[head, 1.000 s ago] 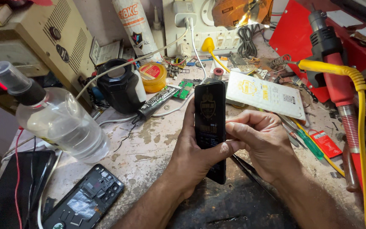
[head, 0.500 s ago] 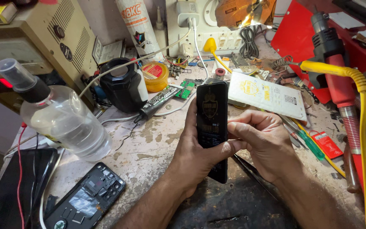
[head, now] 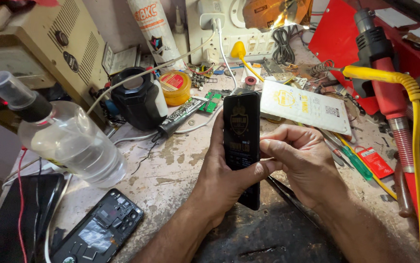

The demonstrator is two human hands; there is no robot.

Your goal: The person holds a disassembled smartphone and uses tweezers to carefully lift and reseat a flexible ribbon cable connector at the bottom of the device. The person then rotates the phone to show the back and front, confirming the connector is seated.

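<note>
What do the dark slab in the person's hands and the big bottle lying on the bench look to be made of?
The dark slab, held by the left hand and touched by the right hand, looks like glossy glass or plastic film: flat, thin, with a faint sheen. The bottle looks like clear, thin plastic: you see through it, and its neck carries a translucent spray cap.

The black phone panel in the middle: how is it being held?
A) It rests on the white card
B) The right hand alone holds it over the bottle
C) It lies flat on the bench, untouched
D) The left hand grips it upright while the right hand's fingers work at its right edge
D: the left hand wraps around the black phone panel, held upright, and the right hand has its fingertips at the panel's right edge.
</note>
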